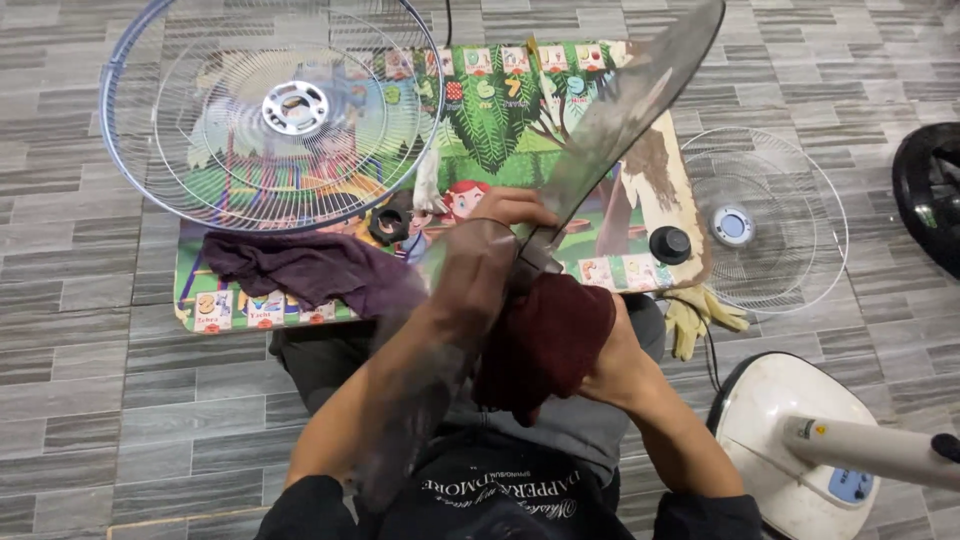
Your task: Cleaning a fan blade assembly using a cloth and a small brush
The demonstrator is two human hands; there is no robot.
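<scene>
Far left, a round blue-rimmed wire fan guard (pixel 272 110) lies flat, half on the grey plank-patterned floor (pixel 70 400) and half on a colourful cartoon-printed play mat (pixel 480 110). Just below its rim a crumpled purple cloth (pixel 310 268) sits on the mat, and beside that a small black ring-shaped nut (pixel 389 224).

Now the middle: the left hand (pixel 500 215) is clenched around the hub of a translucent smoky-grey plastic fan blade (pixel 620 110), fingers curled over the top. One blade sweeps up and right across the mat; another hangs down over the left forearm, so the arm shows through it. The blade is held up above the person's lap, clear of the mat.

Right beside it, the right hand (pixel 615 350) is wrapped in a dark maroon rag (pixel 545 340), gripping it and pressing it against the blade's hub from below.

Moving right, a black round knob cap (pixel 670 244) rests on the mat's edge. A pair of yellowish work gloves (pixel 700 315) lies on the floor just below. Beyond, a white wire fan guard with a blue centre badge (pixel 765 220) lies flat. Lower right, the white round fan base with its pole (pixel 810 440). At the far right edge, a black rounded object (pixel 930 190), only partly seen.
</scene>
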